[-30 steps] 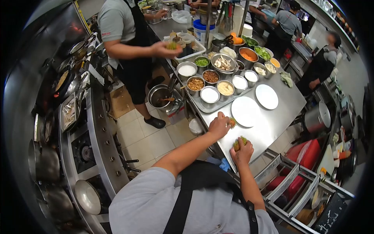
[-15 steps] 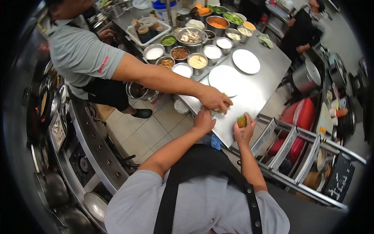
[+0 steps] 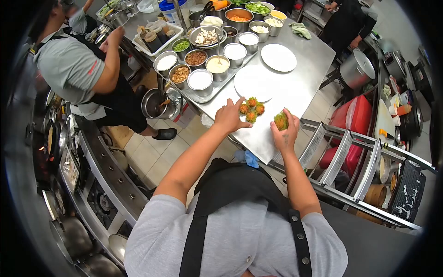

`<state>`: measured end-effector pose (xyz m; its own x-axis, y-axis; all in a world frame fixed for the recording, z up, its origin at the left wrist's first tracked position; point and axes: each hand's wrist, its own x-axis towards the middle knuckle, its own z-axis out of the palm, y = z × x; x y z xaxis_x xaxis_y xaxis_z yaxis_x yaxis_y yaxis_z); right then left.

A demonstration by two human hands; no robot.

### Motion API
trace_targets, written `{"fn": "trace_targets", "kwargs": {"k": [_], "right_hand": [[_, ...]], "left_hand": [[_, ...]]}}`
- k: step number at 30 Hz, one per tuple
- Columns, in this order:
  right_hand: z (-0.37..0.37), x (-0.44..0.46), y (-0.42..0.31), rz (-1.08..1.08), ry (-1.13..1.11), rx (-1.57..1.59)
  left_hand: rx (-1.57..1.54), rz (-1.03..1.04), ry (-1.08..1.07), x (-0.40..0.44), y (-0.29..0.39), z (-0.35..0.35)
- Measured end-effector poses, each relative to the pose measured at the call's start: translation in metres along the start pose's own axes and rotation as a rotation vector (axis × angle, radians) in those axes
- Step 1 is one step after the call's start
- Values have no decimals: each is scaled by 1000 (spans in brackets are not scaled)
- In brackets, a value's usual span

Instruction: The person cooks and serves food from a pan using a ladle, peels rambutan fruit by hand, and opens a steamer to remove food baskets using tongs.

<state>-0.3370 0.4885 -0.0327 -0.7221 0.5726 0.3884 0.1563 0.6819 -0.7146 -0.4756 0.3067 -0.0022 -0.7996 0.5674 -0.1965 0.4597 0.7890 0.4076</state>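
orange-green pieces (image 3: 251, 111) lie grouped by the tabletop's (image 3: 307, 78) near corner — left hand (image 3: 227, 116) spread beside them, right hand (image 3: 283, 138) clamped on another piece (image 3: 280, 121), not yet among them.

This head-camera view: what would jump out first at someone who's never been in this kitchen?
Probably the bright orange-and-green balls, clustered on the steel table close to the nearer white plate; the person's left grip is spread beside them, and the right grip holds a similar clump. Next, perhaps, the many filled metal bowls on the table's left, and the red containers low on the right.
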Motion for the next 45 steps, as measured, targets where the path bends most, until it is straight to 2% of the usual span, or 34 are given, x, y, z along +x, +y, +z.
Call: {"fn": "trace_targets", "kwargs": {"k": [3,5,8,15,18,22,23,25,27,29,31,32,34,36,37,45], "right_hand": [[12,24,-8,16,-1,124],[25,40,-10,8,-14,188],[43,53,-20,23,-163,210],[46,40,-25,-71,-446,-47],[31,25,-18,-235,-453,-161],[9,18,-18,-100,-468,-26],[7,19,-20,-60,-411,49],[4,25,-28,-90,-285,39],[9,33,-29,-182,-200,-12],[26,31,-24,-238,-419,-259],[37,31,-21,-327,-547,-406],[37,31,-22,-384,-576,-431],[37,38,-32,-348,-670,-481],[34,47,-34,-299,-805,-519],[34,51,-34,-281,-844,-535],[46,53,12,-319,-865,-483]], "left_hand": [[20,-120,-68,23,8,9],[23,-115,-95,27,12,19],[13,-98,-76,26,14,34],[-32,61,3,-5,3,43],[-79,80,52,-25,-7,45],[-348,16,195,-41,-26,59],[-415,27,241,-39,-29,62],[-502,53,301,-36,-31,63],[-815,6,219,-29,-36,76],[-1099,-106,100,-35,-34,76],[-1143,-24,227,-50,-36,86],[-1161,-59,164,-61,-40,88],[-1358,-222,19,-91,-45,94],[-1351,-272,4,-120,-55,112],[-1267,-219,76,-130,-61,126],[-1410,-413,162,-224,-52,164]]}}
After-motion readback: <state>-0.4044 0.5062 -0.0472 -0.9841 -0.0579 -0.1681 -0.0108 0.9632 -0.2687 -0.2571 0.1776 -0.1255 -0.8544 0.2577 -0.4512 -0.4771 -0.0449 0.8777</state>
